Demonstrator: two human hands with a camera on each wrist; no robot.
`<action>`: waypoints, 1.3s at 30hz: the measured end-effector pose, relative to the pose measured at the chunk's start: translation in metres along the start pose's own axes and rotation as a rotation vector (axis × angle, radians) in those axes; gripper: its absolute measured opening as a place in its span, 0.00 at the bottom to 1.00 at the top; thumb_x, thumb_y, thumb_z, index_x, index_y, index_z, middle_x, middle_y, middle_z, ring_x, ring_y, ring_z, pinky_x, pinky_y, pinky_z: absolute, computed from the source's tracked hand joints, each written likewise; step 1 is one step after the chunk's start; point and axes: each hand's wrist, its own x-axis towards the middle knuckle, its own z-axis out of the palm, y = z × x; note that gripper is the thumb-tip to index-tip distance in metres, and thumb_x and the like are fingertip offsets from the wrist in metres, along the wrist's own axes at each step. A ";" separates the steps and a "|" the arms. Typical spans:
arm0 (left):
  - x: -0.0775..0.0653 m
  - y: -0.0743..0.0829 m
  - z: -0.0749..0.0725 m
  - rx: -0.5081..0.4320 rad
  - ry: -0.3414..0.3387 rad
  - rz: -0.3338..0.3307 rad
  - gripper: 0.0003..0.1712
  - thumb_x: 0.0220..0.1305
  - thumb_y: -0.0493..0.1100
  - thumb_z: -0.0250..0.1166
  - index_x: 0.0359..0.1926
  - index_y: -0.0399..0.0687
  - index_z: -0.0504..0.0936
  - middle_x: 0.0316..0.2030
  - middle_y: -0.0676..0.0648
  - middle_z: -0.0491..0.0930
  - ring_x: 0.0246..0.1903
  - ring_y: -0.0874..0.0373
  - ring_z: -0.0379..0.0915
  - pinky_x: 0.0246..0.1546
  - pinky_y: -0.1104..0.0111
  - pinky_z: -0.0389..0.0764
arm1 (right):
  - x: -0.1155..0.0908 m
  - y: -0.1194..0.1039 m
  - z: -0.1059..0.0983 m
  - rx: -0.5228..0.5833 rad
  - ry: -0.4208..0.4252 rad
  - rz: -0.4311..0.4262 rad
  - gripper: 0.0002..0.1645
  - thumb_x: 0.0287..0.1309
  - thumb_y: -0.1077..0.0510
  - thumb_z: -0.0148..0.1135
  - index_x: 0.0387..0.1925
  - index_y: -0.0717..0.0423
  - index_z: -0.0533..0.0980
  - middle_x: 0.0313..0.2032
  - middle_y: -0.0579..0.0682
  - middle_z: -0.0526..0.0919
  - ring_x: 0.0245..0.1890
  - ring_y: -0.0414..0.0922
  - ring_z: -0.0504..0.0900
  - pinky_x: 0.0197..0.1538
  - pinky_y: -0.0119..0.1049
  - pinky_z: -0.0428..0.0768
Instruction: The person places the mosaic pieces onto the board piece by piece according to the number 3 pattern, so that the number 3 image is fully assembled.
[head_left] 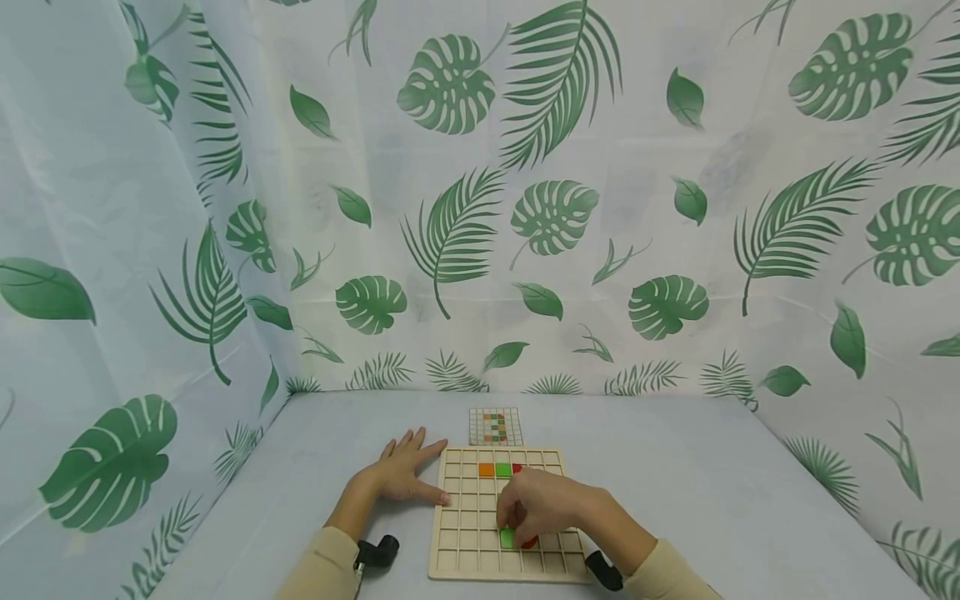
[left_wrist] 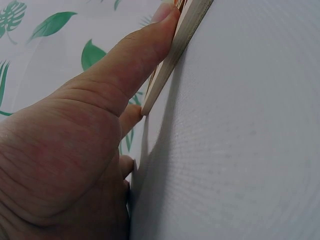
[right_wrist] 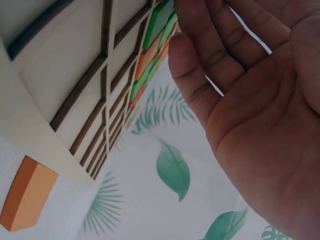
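A wooden grid board (head_left: pixel 457 562) lies on the table with colored square tiles in some cells. My left hand (head_left: pixel 405 471) is spread flat at its left side, thumb on the board's edge and another fingertip at the far left corner. Over the near half of the board, my right hand (head_left: pixel 543 502) bends down and pinches at a green tile (head_left: pixel 507 538). A red tile (head_left: pixel 530 543) shows beside it, partly under the fingers. Further back sit an orange tile (head_left: pixel 486 470), another green tile (head_left: pixel 503 470) and a red tile (head_left: pixel 517 468) partly covered by the hand.
Behind the board lies a small pattern card (head_left: pixel 476 427) with a colored grid. An orange block (right_wrist: pixel 29 195) rests off the board's edge in the right wrist view. Leaf-print curtains (head_left: pixel 465 250) stand behind and at both sides of the white table (head_left: pixel 645 450).
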 end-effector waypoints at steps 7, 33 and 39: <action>0.000 0.000 0.000 0.010 0.001 -0.003 0.64 0.47 0.77 0.74 0.81 0.61 0.61 0.83 0.34 0.45 0.83 0.35 0.36 0.80 0.37 0.39 | -0.001 0.000 0.000 0.007 -0.006 0.003 0.11 0.51 0.65 0.80 0.36 0.49 0.90 0.33 0.33 0.88 0.30 0.26 0.82 0.37 0.24 0.83; -0.002 0.003 -0.001 -0.004 0.000 -0.006 0.64 0.47 0.77 0.74 0.81 0.62 0.62 0.83 0.34 0.45 0.83 0.35 0.35 0.80 0.37 0.38 | -0.015 0.016 -0.025 0.074 0.082 -0.005 0.15 0.56 0.58 0.78 0.46 0.51 0.89 0.39 0.42 0.90 0.37 0.33 0.83 0.42 0.29 0.83; -0.002 0.003 -0.001 -0.002 0.003 -0.005 0.63 0.47 0.77 0.74 0.81 0.62 0.62 0.83 0.34 0.45 0.83 0.35 0.36 0.80 0.37 0.39 | -0.022 0.023 -0.033 0.075 0.088 0.016 0.14 0.57 0.56 0.78 0.46 0.51 0.88 0.41 0.44 0.90 0.38 0.35 0.83 0.44 0.30 0.83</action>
